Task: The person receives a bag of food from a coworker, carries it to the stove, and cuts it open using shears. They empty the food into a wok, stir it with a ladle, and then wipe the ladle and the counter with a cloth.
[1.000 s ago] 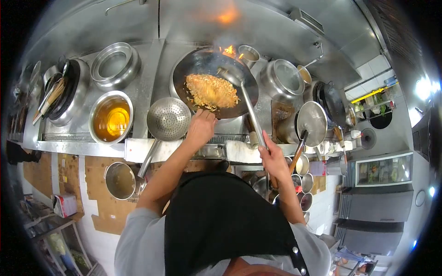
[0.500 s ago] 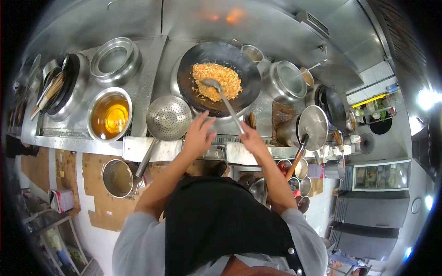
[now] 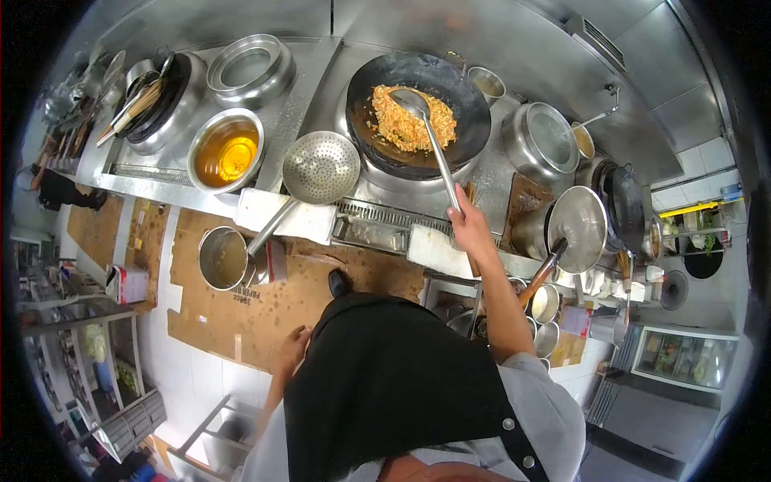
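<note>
My right hand [image 3: 472, 228] is wrapped round the handle of a long metal ladle [image 3: 439, 153]. The ladle's bowl is over the orange-brown fried food [image 3: 401, 122] in a black wok [image 3: 474, 104]. Down beside the black apron [image 3: 385, 377] is my left hand [image 3: 295, 347], near my body and away from the stove; its fingers look loosely bent and apart, with nothing in them. A perforated strainer [image 3: 321, 167] rests at the stove's front edge, left of the wok.
A bowl of amber oil [image 3: 207, 161] stands left of the strainer. Lidded steel pots [image 3: 526, 149] are right of the wok. Below the edge is a pot [image 3: 224, 259]. Another person [image 3: 60, 189] is at the far left.
My left hand has dropped from near the wok to beside my body. The camera view has shifted, and the ladle's bowl has moved toward the upper part of the food.
</note>
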`<action>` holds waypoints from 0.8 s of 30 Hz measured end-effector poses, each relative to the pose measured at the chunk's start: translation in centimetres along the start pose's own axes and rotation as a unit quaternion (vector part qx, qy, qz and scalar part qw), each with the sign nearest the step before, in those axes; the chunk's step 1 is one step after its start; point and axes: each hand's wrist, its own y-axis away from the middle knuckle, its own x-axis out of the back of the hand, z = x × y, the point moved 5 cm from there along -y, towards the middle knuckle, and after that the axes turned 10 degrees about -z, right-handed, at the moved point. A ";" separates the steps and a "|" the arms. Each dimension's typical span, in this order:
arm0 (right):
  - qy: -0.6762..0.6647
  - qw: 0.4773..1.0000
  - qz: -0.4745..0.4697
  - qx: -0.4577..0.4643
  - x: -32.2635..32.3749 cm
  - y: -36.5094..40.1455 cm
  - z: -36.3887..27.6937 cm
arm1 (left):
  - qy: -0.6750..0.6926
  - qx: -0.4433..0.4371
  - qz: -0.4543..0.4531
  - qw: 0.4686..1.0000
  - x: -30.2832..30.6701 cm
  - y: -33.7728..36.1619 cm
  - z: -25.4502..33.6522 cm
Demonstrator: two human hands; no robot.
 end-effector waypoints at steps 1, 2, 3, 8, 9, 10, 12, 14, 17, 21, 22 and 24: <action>0.024 0.999 -0.020 -0.009 0.1 -0.5 0.9 | -0.011 -0.001 -0.002 1.000 -1.6 0.9 0.1; 0.047 0.998 -0.039 -0.017 0.2 -1.3 2.0 | -0.040 -0.004 0.002 0.999 -3.3 2.0 0.8; 0.087 0.994 -0.052 -0.047 0.6 -2.3 3.6 | -0.056 -0.010 0.007 0.998 -4.3 2.8 1.4; 0.043 0.999 -0.026 -0.013 4.0 0.4 0.8 | -0.044 -0.058 0.046 0.996 -6.4 3.1 -2.8; 0.037 0.999 -0.009 0.030 3.4 0.3 2.1 | -0.049 -0.041 0.060 0.996 -7.0 3.0 -4.1; 0.030 0.997 0.009 0.074 2.9 0.1 3.0 | -0.054 -0.025 0.075 0.995 -7.5 3.2 -5.4; -0.046 0.998 -0.051 -0.015 2.0 -1.9 6.1 | -0.030 -0.032 0.110 0.993 -8.5 3.7 -8.7; -0.063 0.995 -0.063 -0.040 2.5 -3.0 4.1 | 0.039 -0.086 0.155 0.983 -9.4 3.9 -10.5; 0.027 0.998 0.027 0.047 3.2 -2.5 2.0 | -0.038 -0.036 0.167 0.985 -9.6 8.1 -10.8; 0.059 0.996 -0.021 -0.058 1.9 -6.8 2.3 | 0.054 -0.093 0.150 0.983 -9.9 11.2 -10.2; -0.016 0.992 -0.059 -0.112 3.4 -6.2 0.4 | 0.048 -0.092 0.160 0.982 -9.7 10.9 -11.0; -0.011 0.995 -0.033 -0.089 3.7 -6.5 -0.5 | 0.056 -0.074 0.182 0.979 -9.0 11.0 -11.9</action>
